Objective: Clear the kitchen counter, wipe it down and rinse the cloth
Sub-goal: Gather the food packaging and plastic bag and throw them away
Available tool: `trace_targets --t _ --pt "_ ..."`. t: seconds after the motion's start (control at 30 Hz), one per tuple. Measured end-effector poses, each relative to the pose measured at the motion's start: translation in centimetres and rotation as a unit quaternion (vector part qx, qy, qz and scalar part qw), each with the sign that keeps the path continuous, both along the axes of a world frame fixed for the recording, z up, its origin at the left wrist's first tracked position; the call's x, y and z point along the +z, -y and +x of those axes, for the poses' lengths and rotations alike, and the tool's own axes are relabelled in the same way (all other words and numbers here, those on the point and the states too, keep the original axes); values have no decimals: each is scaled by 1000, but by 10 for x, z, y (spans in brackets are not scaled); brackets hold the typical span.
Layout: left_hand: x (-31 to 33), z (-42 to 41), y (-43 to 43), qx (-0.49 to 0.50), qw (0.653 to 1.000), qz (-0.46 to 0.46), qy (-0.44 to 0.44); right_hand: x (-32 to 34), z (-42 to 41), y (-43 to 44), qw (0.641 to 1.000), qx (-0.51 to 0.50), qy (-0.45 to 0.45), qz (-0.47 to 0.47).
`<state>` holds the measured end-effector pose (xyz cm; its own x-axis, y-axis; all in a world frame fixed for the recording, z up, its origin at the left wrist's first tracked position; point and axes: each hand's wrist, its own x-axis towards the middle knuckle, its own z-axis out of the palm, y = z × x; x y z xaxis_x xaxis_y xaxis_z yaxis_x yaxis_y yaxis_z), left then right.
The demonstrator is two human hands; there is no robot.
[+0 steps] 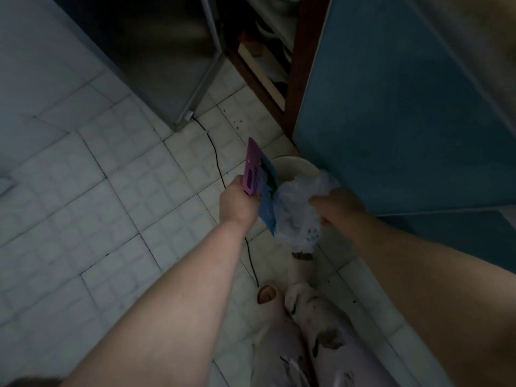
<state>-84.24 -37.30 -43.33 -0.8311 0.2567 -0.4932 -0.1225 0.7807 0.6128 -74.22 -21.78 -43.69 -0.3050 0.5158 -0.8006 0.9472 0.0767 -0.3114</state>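
Our left hand [237,202] is clenched around a pink and blue packet [258,174], held upright. Our right hand [339,208] grips a crumpled plastic bag [297,216], which touches the packet. We hold both over the tiled floor [97,191]. Behind them a white bowl [296,167] sits by a blue door [391,107]. A black cable [215,153] crosses the tiles.

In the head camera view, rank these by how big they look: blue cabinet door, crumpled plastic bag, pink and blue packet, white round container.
1. blue cabinet door
2. crumpled plastic bag
3. pink and blue packet, seen at a slant
4. white round container, mostly hidden behind the bag, so its place is unsure
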Motion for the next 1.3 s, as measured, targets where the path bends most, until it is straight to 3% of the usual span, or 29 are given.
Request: trace_targets --t 0.13,0.23,0.37,0.53,0.6,0.7,0.8,1.1,1.3 --pt "-56 -9 -16 24 999 -5 22 -50 -22 -9 998 46 0 33" --pt "-95 -14 -25 31 999 -8 39 -84 -31 -11 996 63 -51 37" --pt "-141 -23 -30 -4 998 -28 50 -136 -40 -5 962 235 -78 115" --pt "-180 -29 -19 -94 986 -124 62 -203 -35 5 917 392 76 0" --pt "-182 -25 -10 -157 972 -161 62 -208 -28 6 905 411 104 -42" --pt "-167 -20 0 -210 959 -181 62 -184 -26 4 945 325 38 -1" --pt "-135 -17 9 -193 961 -163 111 -141 -28 4 963 263 -26 59" --pt "10 -23 20 -79 991 -54 90 17 -18 36 975 178 -91 95" --pt "122 -13 3 -98 995 15 31 131 1 46 979 100 -132 118"
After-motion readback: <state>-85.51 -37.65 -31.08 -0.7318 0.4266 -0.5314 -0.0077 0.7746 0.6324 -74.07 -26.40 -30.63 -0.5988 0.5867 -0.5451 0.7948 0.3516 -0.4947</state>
